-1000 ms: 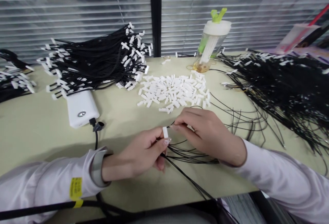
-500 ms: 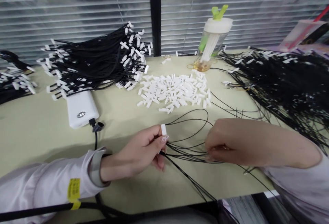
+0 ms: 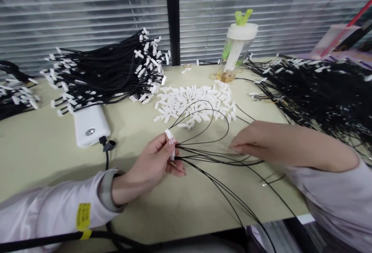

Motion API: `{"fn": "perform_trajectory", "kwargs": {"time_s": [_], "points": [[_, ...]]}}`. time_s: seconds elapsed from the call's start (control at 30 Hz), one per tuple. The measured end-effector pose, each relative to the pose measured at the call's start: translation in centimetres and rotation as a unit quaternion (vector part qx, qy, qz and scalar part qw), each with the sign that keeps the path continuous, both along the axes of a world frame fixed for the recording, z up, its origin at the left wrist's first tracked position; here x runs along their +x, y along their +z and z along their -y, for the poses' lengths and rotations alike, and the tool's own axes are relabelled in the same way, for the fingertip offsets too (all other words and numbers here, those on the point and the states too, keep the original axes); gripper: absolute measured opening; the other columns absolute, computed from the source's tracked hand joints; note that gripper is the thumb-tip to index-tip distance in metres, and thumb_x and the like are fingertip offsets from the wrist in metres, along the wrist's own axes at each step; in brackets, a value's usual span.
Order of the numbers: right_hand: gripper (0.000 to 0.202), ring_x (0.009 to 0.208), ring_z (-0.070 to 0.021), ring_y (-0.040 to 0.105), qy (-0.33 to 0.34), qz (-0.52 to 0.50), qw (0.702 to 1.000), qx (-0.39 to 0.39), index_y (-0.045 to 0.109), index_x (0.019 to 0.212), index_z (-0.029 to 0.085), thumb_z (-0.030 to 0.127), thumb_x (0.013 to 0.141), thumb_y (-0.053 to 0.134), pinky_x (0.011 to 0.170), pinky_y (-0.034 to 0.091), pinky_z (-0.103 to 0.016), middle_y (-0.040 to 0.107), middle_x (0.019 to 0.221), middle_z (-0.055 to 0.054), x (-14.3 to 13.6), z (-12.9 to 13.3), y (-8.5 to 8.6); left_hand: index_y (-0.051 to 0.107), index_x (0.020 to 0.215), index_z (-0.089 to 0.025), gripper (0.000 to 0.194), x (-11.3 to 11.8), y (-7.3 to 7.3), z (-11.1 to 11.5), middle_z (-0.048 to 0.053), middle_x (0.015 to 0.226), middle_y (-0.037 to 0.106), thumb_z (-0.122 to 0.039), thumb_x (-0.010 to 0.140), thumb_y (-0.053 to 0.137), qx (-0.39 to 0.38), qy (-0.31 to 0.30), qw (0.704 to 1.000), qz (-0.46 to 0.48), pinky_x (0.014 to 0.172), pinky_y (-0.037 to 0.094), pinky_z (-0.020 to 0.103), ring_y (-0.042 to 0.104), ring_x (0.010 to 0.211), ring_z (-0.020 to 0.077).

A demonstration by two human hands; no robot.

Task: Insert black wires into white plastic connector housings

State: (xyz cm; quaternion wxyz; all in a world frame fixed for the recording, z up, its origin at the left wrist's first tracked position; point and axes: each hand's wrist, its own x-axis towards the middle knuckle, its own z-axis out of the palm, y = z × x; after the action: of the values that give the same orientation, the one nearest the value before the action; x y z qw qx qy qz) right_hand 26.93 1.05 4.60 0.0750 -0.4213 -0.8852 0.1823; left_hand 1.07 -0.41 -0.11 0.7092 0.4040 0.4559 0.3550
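Observation:
Between the thumb and fingers of my left hand (image 3: 155, 156) is a slim white plastic connector (image 3: 169, 133), tilted. Several thin black wires (image 3: 203, 155) run from it to the right, and two of them arch up in loops. Other wires droop toward the table's front edge. My right hand (image 3: 250, 142), slightly blurred, is at the wires' right side with its fingers pressed together. The wires pass by and under its fingertips; what is pinched there is hidden. Beyond the hands lies a heap of loose white connectors (image 3: 194, 100).
Finished-looking bundles of black cables with white ends (image 3: 107, 67) are piled at back left, beside a white power bank (image 3: 91, 125). A clear drink bottle (image 3: 236, 51) stands behind the heap. Another black wire pile (image 3: 316, 90) covers the right side, near a cup with a red straw (image 3: 333, 42).
My left hand has shifted a little left and up with the connector, which is now more tilted. My right hand has risen slightly, and the wires spread more visibly below it.

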Motion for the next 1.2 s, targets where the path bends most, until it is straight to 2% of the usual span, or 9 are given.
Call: {"fn": "perform_trajectory", "kwargs": {"time_s": [0.1,0.2,0.3,0.43,0.6,0.7,0.9,1.2], "points": [[0.025,0.044,-0.0060,0.042,0.083,0.081,0.987,-0.112,0.052,0.059,0.019,0.019,0.082,0.042,0.044,0.028,-0.019,0.051,0.050,0.005,-1.2,0.9,0.8,0.044,0.075,-0.017,0.019,0.1,0.1,-0.1,-0.006,0.063,0.049,-0.033,0.081,0.049,0.001,0.003,1.000,-0.002,0.046,0.052,0.024,0.056,0.046,0.0063],[0.025,0.049,-0.0066,0.044,0.081,0.023,0.993,-0.078,0.050,0.062,0.018,0.022,0.085,0.040,0.050,0.030,-0.020,0.051,0.054,0.004,-3.4,1.2,0.8,0.044,0.077,-0.017,0.018,0.0,-0.1,0.0,-0.006,0.065,0.050,-0.034,0.081,0.048,0.012,-0.021,1.000,-0.004,0.048,0.052,0.025,0.057,0.046,0.0067],[0.026,0.052,-0.0067,0.043,0.056,-0.040,0.997,-0.032,0.051,0.065,0.018,0.025,0.087,0.038,0.053,0.030,-0.020,0.051,0.057,0.003,-5.7,1.1,-0.3,0.044,0.078,-0.017,0.019,-0.1,-0.3,0.1,-0.006,0.066,0.049,-0.036,0.081,0.048,0.030,-0.046,0.998,-0.010,0.051,0.053,0.026,0.058,0.048,0.0073],[0.025,0.052,-0.0053,0.039,0.033,-0.083,0.995,-0.035,0.055,0.068,0.016,0.022,0.086,0.038,0.053,0.029,-0.018,0.050,0.057,0.004,-7.3,0.9,-1.8,0.044,0.078,-0.018,0.020,-0.3,-0.6,0.3,-0.007,0.069,0.047,-0.037,0.081,0.048,0.050,-0.067,0.996,-0.021,0.054,0.051,0.025,0.059,0.050,0.0070],[0.024,0.051,-0.0028,0.038,0.014,-0.134,0.986,-0.096,0.055,0.067,0.015,0.021,0.084,0.039,0.051,0.027,-0.016,0.048,0.055,0.006,-7.9,1.2,-2.0,0.044,0.077,-0.017,0.021,-0.5,-0.7,0.4,-0.005,0.069,0.049,-0.037,0.082,0.047,0.073,-0.088,0.993,-0.030,0.055,0.050,0.025,0.059,0.052,0.0080],[0.023,0.050,-0.0022,0.036,0.005,-0.140,0.986,-0.090,0.052,0.064,0.015,0.019,0.083,0.040,0.051,0.026,-0.016,0.045,0.053,0.006,-8.1,1.3,-2.0,0.044,0.077,-0.017,0.020,-0.5,-0.5,0.4,-0.005,0.069,0.049,-0.036,0.081,0.047,0.078,-0.094,0.992,-0.036,0.056,0.050,0.025,0.059,0.053,0.0085],[0.033,0.049,-0.0028,0.034,-0.014,-0.143,0.980,-0.137,0.048,0.059,0.014,0.028,0.086,0.036,0.046,0.025,-0.016,0.042,0.052,0.006,-8.3,1.2,-2.3,0.043,0.073,-0.017,0.020,-0.4,-0.2,0.5,-0.005,0.068,0.050,-0.035,0.081,0.048,0.078,-0.102,0.990,-0.055,0.057,0.049,0.025,0.059,0.055,0.0086],[0.027,0.049,-0.0019,0.037,0.011,-0.151,0.982,-0.114,0.060,0.066,0.015,0.024,0.084,0.041,0.049,0.026,-0.015,0.048,0.053,0.006,-8.3,1.0,-2.4,0.043,0.072,-0.017,0.019,-0.3,-0.1,0.5,-0.005,0.068,0.049,-0.033,0.081,0.047,0.085,-0.115,0.987,-0.066,0.057,0.050,0.024,0.059,0.055,0.0083]]}}
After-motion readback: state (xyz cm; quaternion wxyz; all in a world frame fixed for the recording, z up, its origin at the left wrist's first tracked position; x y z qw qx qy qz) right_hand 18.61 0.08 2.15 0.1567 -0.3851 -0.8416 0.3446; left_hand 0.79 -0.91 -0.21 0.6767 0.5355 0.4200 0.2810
